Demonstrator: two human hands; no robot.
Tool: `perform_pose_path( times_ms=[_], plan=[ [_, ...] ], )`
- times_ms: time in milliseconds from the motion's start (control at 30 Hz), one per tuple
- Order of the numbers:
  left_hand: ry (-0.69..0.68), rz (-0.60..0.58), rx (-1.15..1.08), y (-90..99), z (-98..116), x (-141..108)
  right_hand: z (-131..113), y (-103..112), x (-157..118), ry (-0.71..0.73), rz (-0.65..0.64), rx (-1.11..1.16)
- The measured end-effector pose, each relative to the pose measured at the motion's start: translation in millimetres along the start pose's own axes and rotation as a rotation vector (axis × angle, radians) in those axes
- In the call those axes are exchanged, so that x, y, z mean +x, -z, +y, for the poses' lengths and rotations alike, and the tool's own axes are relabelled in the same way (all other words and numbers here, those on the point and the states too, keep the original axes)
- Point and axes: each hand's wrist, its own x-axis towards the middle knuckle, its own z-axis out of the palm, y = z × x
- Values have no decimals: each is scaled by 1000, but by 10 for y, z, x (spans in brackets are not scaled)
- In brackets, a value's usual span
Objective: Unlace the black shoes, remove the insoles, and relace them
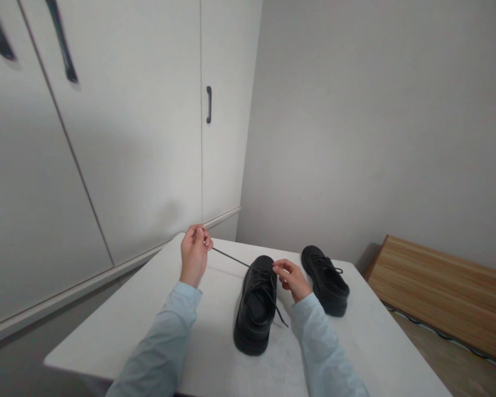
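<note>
A black lace-up shoe (252,325) stands on the white table with its toe pointing away from me. Raised to the left of it, my left hand (195,251) is closed on one end of a black shoelace (231,257), which runs taut down to the shoe's eyelets. My right hand (291,278) is at the right side of the lacing, thumb and fingertips pinched together; whatever is between them is too small to make out. Another lace end hangs loose over the shoe's right side onto the table. A second black shoe (326,284), its lace tied, stands farther right.
The white table (149,314) reaches toward the room's corner. White cabinets (140,138) with black handles line the left, and a grey wall (376,138) is behind. A wood-grain board (446,292) leans at the right, with a cable along its lower edge.
</note>
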Motion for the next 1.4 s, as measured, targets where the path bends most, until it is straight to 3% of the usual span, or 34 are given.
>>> perform_pose_path(
  times_ms=[167, 267, 433, 600, 733, 867, 1400],
  plan=[
    [-35, -20, 127, 45, -52, 12, -36, -14, -10, 265, 22, -144],
    [-29, -92, 338, 73, -82, 11, -56, -25, -24, 359, 17, -206],
    [54, -372, 661, 42, -130, -39, -74, -64, -55, 411, -66, -304],
    [122, -690, 811, -16, -239, -156, -62, -106, -63, 465, -83, -406],
    [161, -836, 864, -35, -320, -238, -41, -123, -53, 461, -84, -436],
    [217, -883, 889, -39, -381, -283, -28, -128, -45, 441, -82, -445],
    [195, -922, 928, -53, -544, -361, -7, -165, -35, 350, -64, -543]
  ],
)
